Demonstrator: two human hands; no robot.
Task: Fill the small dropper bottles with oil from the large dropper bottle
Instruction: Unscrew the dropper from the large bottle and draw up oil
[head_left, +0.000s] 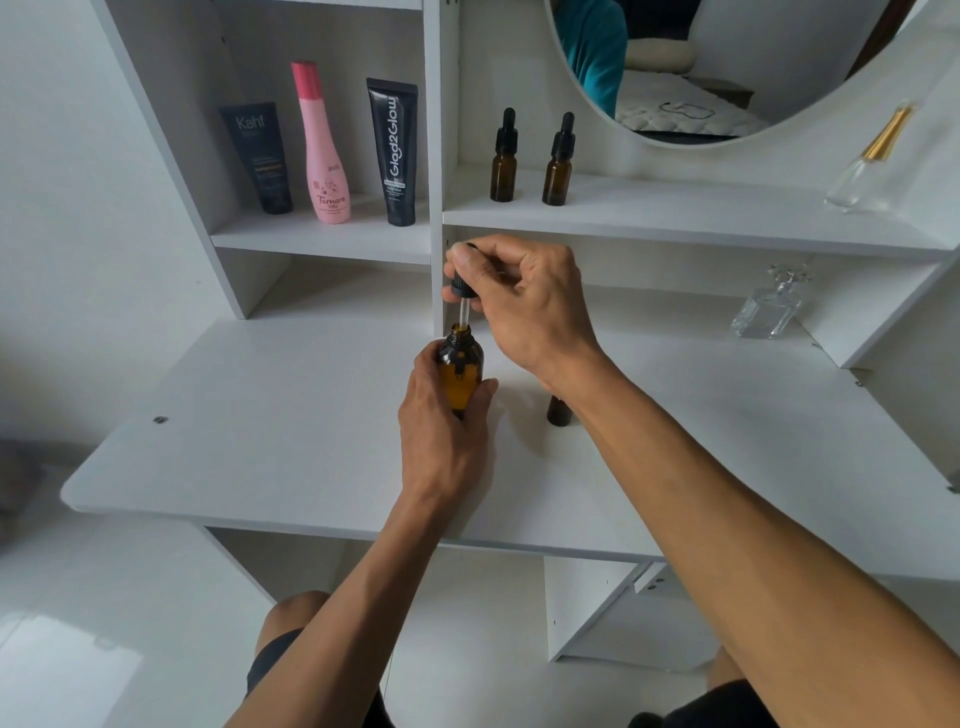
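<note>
The large dropper bottle (460, 375) stands near the desk's (270, 415) middle, gripped round its body by the left hand (441, 415), fingers curled on the amber glass. At its 12 o'clock, the right hand (524, 301) pinches the dropper (461, 291) by its black cap, the glass tube dipping into the open neck. 1 small bottle (559, 410) waits at 3 o'clock, half hidden by the forearm; 2 capped ones (504, 156) stand on the shelf at 1 o'clock. To load well, I'd squeeze the bulb only once the tip is submerged, then lift straight up.
</note>
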